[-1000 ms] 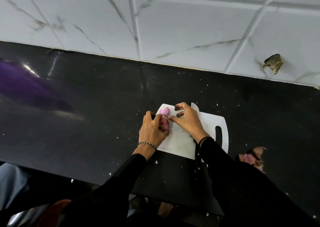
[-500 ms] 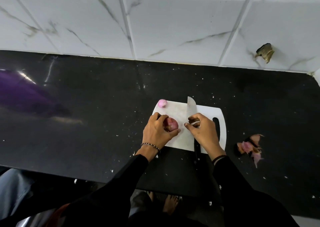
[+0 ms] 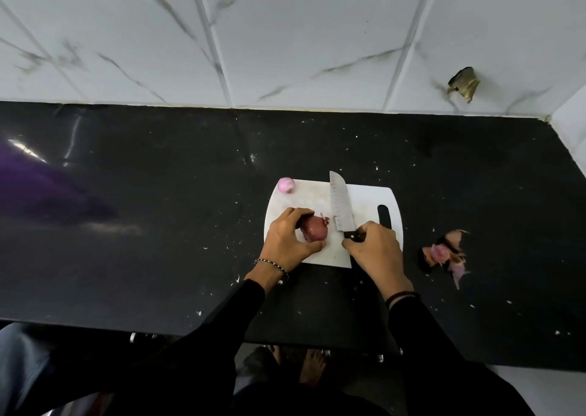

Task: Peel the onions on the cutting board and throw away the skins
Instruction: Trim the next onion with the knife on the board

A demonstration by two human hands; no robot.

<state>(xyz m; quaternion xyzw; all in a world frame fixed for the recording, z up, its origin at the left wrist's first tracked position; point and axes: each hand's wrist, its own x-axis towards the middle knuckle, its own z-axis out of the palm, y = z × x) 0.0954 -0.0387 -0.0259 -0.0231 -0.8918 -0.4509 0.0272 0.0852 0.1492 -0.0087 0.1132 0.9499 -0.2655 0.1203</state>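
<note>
Counter (image 3: pixel 158 257): black, glossy, flecked with white specks, with a purple reflection at 9 o'clock. Wall (image 3: pixel 301 34): white veined tiles, with one broken patch (image 3: pixel 463 83) at 2 o'clock. Board (image 3: pixel 364 199): white, lying on the counter near its front edge. Left hand (image 3: pixel 287 241): fingers curled round an unpeeled onion (image 3: pixel 314 232) resting on the board. Right hand (image 3: pixel 375 250): fingers grasping the handle of a knife (image 3: pixel 340 204), blade flat on the board, tip toward 12 o'clock. Peeled onion (image 3: pixel 286 185): at the board's 11 o'clock corner. Skins (image 3: pixel 445 253): heaped on the counter at 3 o'clock of the board, apart from it.
</note>
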